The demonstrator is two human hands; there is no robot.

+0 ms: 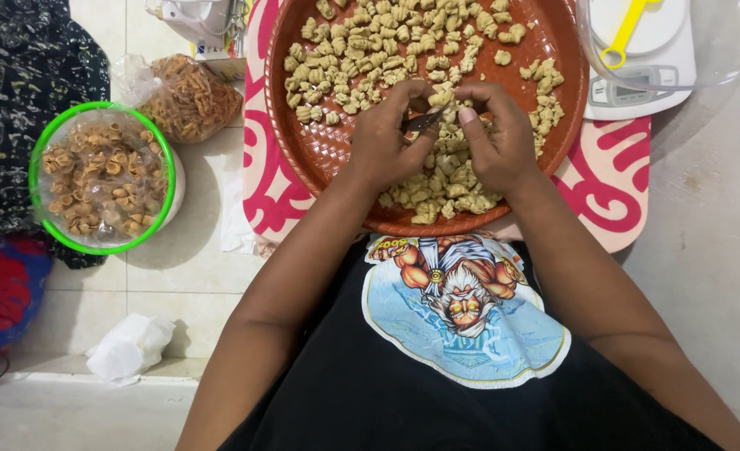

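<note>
Head view, left hand: the left hand (380,138) curls narrow over the round reddish-brown woven plastic tray (320,150), fingertips pinched on a thin dark metal tool (424,122).
Head view, right hand: the right hand (493,142) closes thumb and forefinger on a small pale ridged dough piece (441,98), touching the tool's far end.
Dough: heaps of pale shaped dough pieces (370,50) cover the tray, piled under both hands.
Tray's seat: it rests on a pink and white patterned board (612,179).
To the left: a green-rimmed bowl of browned fried pieces (103,177) sits on the tiled floor, beside a clear plastic bag of fried snacks (188,96).
To the right: a white kitchen scale (641,75) under a clear bowl with a yellow spoon (624,33).
</note>
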